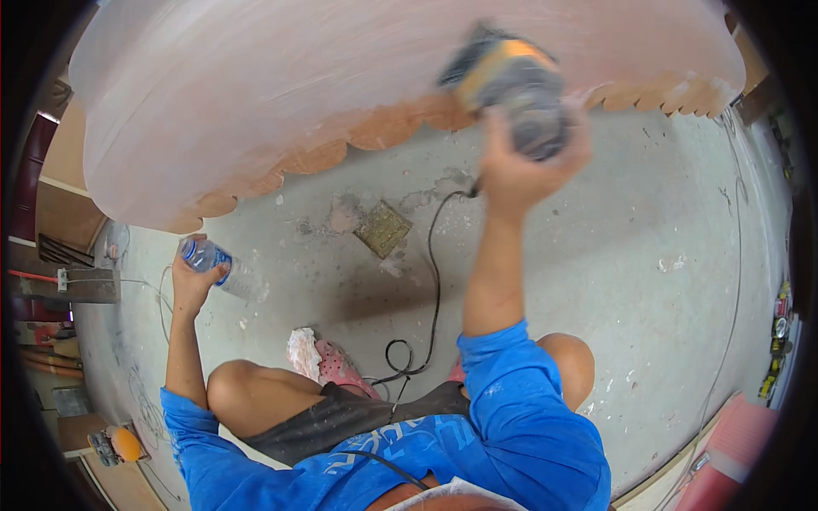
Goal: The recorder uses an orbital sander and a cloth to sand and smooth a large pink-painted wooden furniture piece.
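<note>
My right hand is wrapped round an orange and black power sander, both smeared by motion. The sander's dark pad side rests against, or very near, a large pale pinkish panel with a scalloped brown lower edge. From the sander a black cord runs down to a loop on the floor by my feet. At the left, just below the panel's edge, my left hand grips a clear plastic bottle with a blue cap and blue label, tilted with its base toward the right.
A square floor cover is set in the grey, paint-spotted floor. A crumpled white piece lies beside my pink clog. An orange and grey tool stands at the lower left, a pink-red container at the lower right. Thin cables cross both sides.
</note>
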A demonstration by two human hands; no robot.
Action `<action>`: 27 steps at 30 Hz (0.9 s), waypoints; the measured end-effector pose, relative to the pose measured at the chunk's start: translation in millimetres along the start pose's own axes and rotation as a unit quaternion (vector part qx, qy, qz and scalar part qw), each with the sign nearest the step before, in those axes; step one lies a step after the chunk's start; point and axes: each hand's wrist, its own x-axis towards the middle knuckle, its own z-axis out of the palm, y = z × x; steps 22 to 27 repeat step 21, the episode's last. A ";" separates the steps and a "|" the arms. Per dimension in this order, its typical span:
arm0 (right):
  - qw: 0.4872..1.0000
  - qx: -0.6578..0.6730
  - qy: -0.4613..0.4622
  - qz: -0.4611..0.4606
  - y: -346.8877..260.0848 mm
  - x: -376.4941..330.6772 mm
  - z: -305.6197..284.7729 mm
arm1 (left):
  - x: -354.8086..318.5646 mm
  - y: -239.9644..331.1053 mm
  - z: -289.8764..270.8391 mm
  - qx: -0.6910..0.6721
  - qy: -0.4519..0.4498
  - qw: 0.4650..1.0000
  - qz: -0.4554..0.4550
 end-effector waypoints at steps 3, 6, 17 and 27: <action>0.945 0.139 0.068 0.287 5.7 42.1 -10.5 | -8.7 -63.0 -24.9 0.040 0.015 0.999 -0.032; 0.932 0.176 0.086 0.305 2.1 32.6 -6.5 | -17.0 -149.7 -49.3 0.017 0.067 0.994 -0.082; 0.987 -0.004 -0.106 -0.119 -110.1 -89.6 27.7 | -33.4 -327.8 -25.4 0.097 0.302 0.920 -0.231; 0.993 0.028 -0.064 -0.094 -74.2 -79.6 27.4 | -41.4 -335.1 -7.0 -0.002 0.335 0.901 -0.274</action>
